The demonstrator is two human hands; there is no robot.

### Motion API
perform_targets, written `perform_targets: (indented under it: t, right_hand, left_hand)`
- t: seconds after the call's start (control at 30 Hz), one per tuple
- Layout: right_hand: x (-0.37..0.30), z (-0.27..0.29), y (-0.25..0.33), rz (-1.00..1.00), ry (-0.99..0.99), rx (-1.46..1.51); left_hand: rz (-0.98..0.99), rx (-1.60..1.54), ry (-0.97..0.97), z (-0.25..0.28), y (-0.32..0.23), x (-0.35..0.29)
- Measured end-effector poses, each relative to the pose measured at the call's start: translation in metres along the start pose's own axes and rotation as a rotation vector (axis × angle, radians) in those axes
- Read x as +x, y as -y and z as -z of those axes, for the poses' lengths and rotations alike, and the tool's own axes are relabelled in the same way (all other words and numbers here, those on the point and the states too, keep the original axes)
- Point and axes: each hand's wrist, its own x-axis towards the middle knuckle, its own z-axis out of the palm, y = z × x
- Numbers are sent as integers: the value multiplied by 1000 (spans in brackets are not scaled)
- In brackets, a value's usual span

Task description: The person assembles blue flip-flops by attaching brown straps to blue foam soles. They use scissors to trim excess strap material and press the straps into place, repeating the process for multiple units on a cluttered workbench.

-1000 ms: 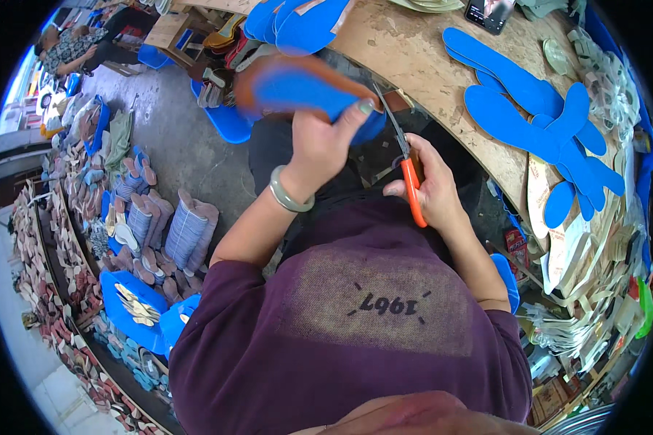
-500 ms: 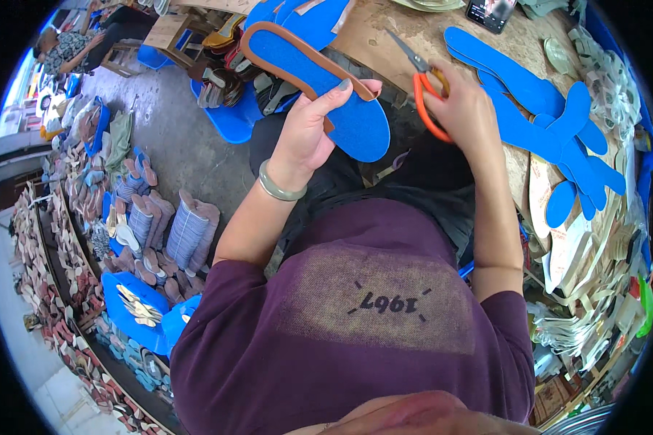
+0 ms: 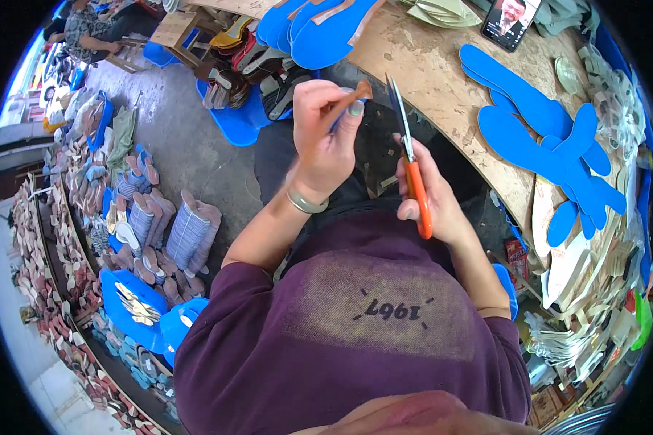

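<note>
Scissors [image 3: 416, 180]: orange-handled, they are pointing forward, blades just beside the brown-edged piece [image 3: 344, 108] but not touching it.
Right hand [image 3: 435, 192]: it is curling round the scissors' handles, apparently so the fingers are controlling the blades (how far these are parting, I cannot tell).
Left hand [image 3: 325, 156]: left of the scissors, it is pinching the brown-edged piece between thumb and bent fingers, probably steadying it.
Piece: it is showing nearly edge-on left of the scissors' blades, fingers partly covering it.
Blue insoles [image 3: 519, 141]: they are overlapping on the desk [image 3: 413, 65], right of the scissors, presumably for easy reach.
Phone [image 3: 510, 23]: beyond the scissors, rightward, its lit screen is facing up, likely for viewing.
</note>
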Motion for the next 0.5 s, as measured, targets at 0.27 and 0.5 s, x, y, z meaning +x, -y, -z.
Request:
perform_targets:
  t: [0.27,0.5]
  right_hand:
    - [3,-18,7,208,-203,-467]
    - [4,-21,9,235,-257,-513]
  left_hand:
    - [-261,145,50,-7,-3,-5]
    - [-243,118,-4,-13,-5,-10]
